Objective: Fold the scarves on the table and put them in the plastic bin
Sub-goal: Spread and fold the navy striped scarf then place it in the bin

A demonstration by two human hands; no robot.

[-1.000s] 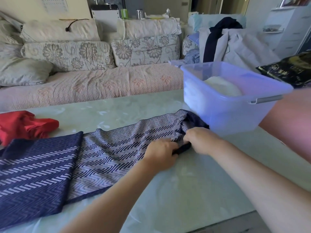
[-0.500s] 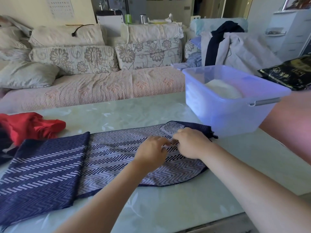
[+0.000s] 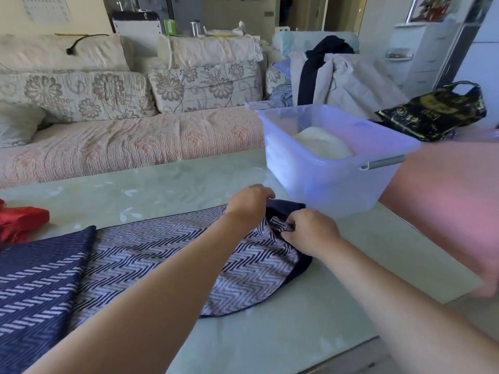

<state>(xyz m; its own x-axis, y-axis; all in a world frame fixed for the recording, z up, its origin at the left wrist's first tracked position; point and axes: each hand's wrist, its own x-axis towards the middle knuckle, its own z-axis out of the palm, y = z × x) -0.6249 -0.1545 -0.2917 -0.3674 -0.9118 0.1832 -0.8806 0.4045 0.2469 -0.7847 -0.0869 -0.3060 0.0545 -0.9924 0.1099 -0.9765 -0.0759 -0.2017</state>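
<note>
Head view: spread along the near edge of the table point(image 3: 162, 190), reaching to the left edge, a navy zigzag scarf point(image 3: 162, 252), its right end bunched just beside the plastic bin point(image 3: 324, 184) near the right edge. Clasping that end's far border with the left grip point(image 3: 249, 203), fingers curled over the cloth; pinching a fold of the same end with the right grip point(image 3: 310, 230). Inside the bin, a white folded cloth point(image 3: 321, 144). At the left edge, a red scarf point(image 3: 21, 222).

Your 2 arms are bare: left forearm point(image 3: 162, 292), right forearm point(image 3: 391, 298), left hand point(image 3: 248, 205) and right hand point(image 3: 310, 233) uncovered.
</note>
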